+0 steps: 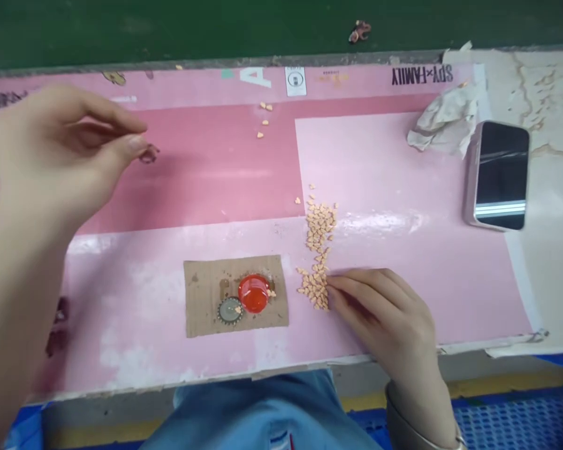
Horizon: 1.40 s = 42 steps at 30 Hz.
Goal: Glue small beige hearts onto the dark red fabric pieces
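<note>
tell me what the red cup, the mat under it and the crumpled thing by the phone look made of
Red cup: probably glossy plastic, translucent with highlights.
Mat: plain matte cardboard, brown, faintly ribbed.
Crumpled thing: likely paper or tissue, off-white, creased.

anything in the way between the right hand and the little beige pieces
Nothing visible: the right hand has its fingertips at the right edge of the small beige pieces on the glossy pink sheet.

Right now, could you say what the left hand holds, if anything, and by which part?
The left hand pinches a small reddish piece by one end; the rest pokes past the fingers.
</note>
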Available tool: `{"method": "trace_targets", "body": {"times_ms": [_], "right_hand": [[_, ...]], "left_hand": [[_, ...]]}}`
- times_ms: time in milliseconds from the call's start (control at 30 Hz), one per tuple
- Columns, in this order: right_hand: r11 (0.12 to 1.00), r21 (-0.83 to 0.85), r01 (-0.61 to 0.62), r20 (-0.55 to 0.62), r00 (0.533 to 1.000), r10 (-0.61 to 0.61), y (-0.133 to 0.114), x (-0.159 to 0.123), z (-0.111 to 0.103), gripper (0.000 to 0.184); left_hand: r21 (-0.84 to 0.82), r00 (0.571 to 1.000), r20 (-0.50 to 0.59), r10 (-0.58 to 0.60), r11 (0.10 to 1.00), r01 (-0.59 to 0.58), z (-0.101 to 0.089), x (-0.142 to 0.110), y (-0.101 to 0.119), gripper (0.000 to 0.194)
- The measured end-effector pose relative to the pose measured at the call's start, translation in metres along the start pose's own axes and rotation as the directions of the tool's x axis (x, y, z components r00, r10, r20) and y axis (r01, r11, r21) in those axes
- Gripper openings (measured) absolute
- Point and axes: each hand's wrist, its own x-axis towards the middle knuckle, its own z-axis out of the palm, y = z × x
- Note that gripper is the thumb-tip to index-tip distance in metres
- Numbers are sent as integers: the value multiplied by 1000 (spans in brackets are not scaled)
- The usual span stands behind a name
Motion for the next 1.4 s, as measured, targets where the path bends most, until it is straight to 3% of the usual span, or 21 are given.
{"method": "trace_targets", "body": {"times_ms": [67, 133, 233, 333, 433, 533, 567, 600, 633, 667, 733, 767, 833, 900, 1000, 1100, 1267, 1333, 1400], "right_hand": [[1000, -14, 18, 4, 1000, -17, 0, 2, 1, 11], [998, -44, 49, -11, 999, -49, 0, 5, 3, 10], [993, -93, 80, -19, 996, -82, 0, 7, 5, 10], [997, -58, 42, -23, 999, -43, 0, 8, 6, 13], [994, 94, -63, -48, 997, 68, 0, 8, 4, 12], [933, 320, -162, -44, 982, 186, -7, 11, -1, 12], [904, 392, -173, -38, 978, 204, -11, 12, -2, 12], [872, 457, -173, -33, 977, 210, -16, 14, -3, 13], [840, 516, -167, -26, 977, 210, -22, 16, -3, 13], [806, 570, -161, -16, 978, 207, -29, 18, -2, 13], [734, 663, -146, 9, 982, 187, -43, 23, -1, 13], [702, 699, -134, 23, 986, 166, -51, 25, 0, 13], [667, 740, -92, 39, 995, 93, -64, 28, 2, 10], [676, 737, -27, 27, 1000, 10, -75, 31, 2, 9], [740, 670, 65, -23, 998, -67, -85, 31, 4, 13], [791, 602, 111, -59, 994, -94, -91, 27, 7, 18], [825, 546, 143, -90, 990, -112, -96, 19, 10, 16], [838, 518, 169, -59, 985, -162, -96, 18, 8, 13], [843, 503, 190, -33, 979, -201, -92, 18, 4, 13]], "left_hand": [[123, 997, 59, 42, 991, -49, 12, 40, 2, 33], [245, 994, 112, 8, 969, -35, 23, 78, 2, 48], [326, 994, 101, -48, 945, 12, 40, 125, 0, 54], [389, 995, 59, -79, 920, 50, 55, 152, 2, 41], [432, 996, 68, -63, 901, 27, 56, 152, 14, 36], [434, 991, 128, 30, 897, -83, 39, 111, 35, 32], [406, 980, 176, 94, 900, -160, 31, 87, 44, 32], [377, 960, 243, 139, 898, -226, 22, 58, 52, 44], [313, 921, 316, 229, 891, -329, 12, 27, 59, 46], [145, 810, 397, 431, 843, -519, 3, -6, 66, 44], [-186, 591, 458, 664, 722, -667, -12, -68, 77, 28], [-257, 569, 487, 663, 731, -632, -18, -94, 81, 23], [-324, 605, 511, 611, 789, -522, -26, -133, 84, 14], [-342, 702, 473, 533, 845, -411, -30, -156, 82, 14], [-360, 834, 327, 444, 875, -324, -30, -175, 75, 18], [-377, 895, 235, 380, 884, -276, -26, -188, 70, 21], [-594, 915, 313, 256, 804, -22, -19, -196, 69, 17], [-662, 889, 416, 191, 734, 153, -18, -195, 66, 22], [-693, 827, 545, 142, 631, 348, -18, -195, 62, 30]]}}
